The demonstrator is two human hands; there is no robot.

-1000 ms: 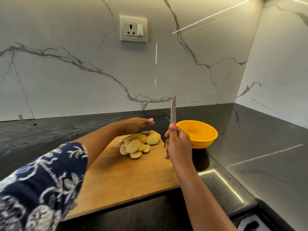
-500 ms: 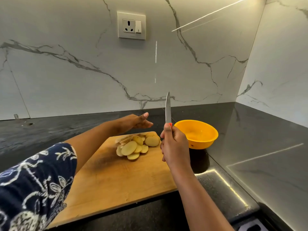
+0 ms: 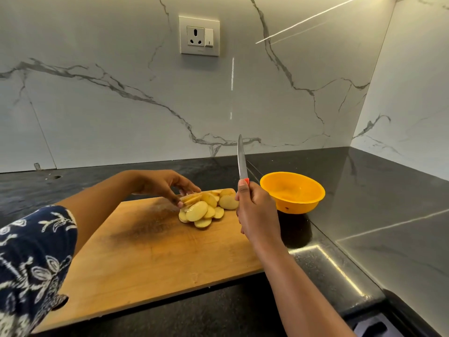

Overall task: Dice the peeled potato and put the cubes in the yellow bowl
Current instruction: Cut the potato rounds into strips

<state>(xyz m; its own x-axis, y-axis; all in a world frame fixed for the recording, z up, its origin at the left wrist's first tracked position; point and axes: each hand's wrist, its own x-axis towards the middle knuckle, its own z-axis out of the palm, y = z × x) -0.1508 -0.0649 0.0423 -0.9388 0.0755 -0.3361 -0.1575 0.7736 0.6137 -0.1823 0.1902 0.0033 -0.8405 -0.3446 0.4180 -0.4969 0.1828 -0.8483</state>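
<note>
A heap of round potato slices [image 3: 205,209] lies at the far right of the wooden cutting board [image 3: 145,259]. My left hand [image 3: 165,184] reaches over the heap's left side, thumb and fingers pinching a few slices. My right hand [image 3: 256,212] grips a red-handled knife [image 3: 241,159] just right of the slices, its blade pointing straight up. The yellow bowl [image 3: 292,192] stands on the black counter to the right of the board, with nothing visible inside it.
The black stone counter [image 3: 364,190] runs into a corner with marble walls behind and to the right. A wall socket [image 3: 199,36] sits above. The board's near edge lies close to the counter's front.
My left hand came down from behind the heap, where it was stretched flat, and closed its fingers on the slices. The knife stayed upright and drifted slightly left.
</note>
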